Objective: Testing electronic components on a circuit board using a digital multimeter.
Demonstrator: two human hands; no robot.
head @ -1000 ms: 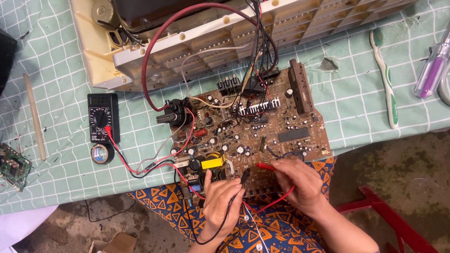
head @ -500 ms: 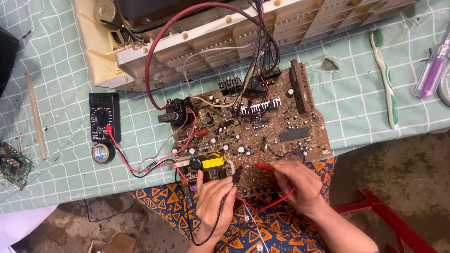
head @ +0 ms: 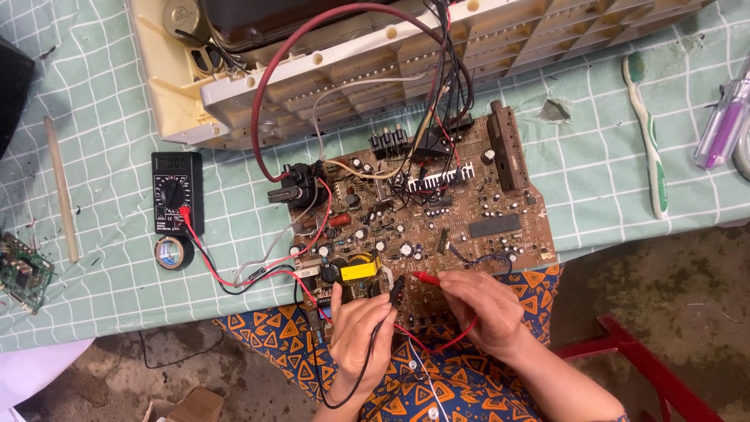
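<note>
A brown circuit board (head: 461, 211) crowded with components lies on the table's front edge, over my lap. My left hand (head: 358, 336) grips a black test probe (head: 396, 288) whose tip rests on the board beside a yellow transformer (head: 359, 270). My right hand (head: 480, 309) pinches a red test probe (head: 426, 277), its tip pointing left at the board close to the black one. Red and black leads run left to a black multimeter (head: 176, 192) on the green checked cloth (head: 117, 273).
A cream television casing (head: 312, 78) lies behind the board, joined to it by red and black cables. A tape roll (head: 173, 252), a wooden stick (head: 61, 187), a small green board (head: 23, 271), a toothbrush (head: 647, 141), a purple-handled tool (head: 723, 125) and a red stool (head: 656, 367) surround them.
The black probe in my left hand has shifted a little to the right, closer to the red probe. My right hand has stayed nearly still.
</note>
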